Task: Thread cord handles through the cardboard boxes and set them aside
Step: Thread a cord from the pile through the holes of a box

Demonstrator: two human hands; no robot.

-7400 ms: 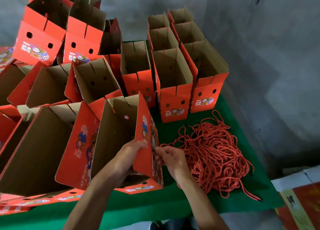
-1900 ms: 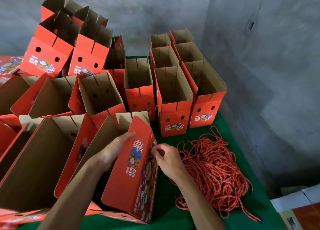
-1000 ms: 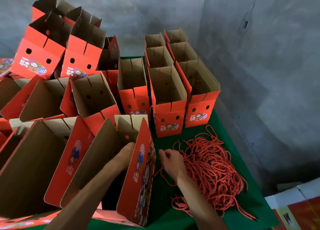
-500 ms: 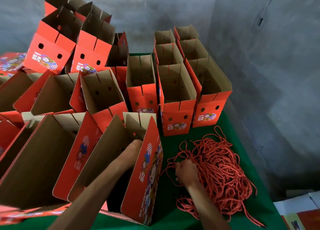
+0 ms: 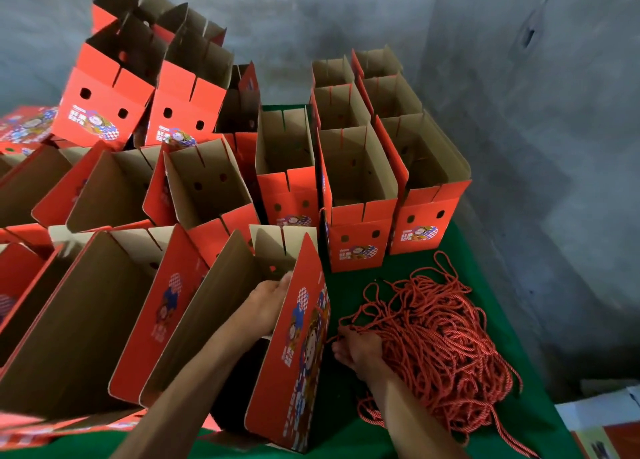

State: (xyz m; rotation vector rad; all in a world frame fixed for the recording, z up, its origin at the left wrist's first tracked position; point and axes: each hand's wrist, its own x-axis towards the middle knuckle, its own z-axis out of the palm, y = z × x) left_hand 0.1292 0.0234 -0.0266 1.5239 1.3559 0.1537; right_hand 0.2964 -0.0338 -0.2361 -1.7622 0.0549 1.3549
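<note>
An open red cardboard box [image 5: 298, 347] with a printed cartoon side stands tilted at the table's near edge. My left hand [image 5: 268, 302] reaches inside it and presses against the inner face of its right wall, fingers near the top rim. A tangled pile of red cords [image 5: 440, 347] lies on the green table to the right of the box. My right hand [image 5: 360, 349] rests on the pile's left edge, fingers closed around some cord strands.
Several open red boxes stand in rows behind, one row [image 5: 360, 195] upright at the back right, others [image 5: 114, 88] stacked and tilted at the left. The green table cover [image 5: 460, 247] ends at a grey concrete wall [image 5: 536, 147]. Flat printed cartons [image 5: 602, 438] lie low right.
My right hand left the box's side, moved right and down into the cord pile and closed on strands. My left hand went inside the box.
</note>
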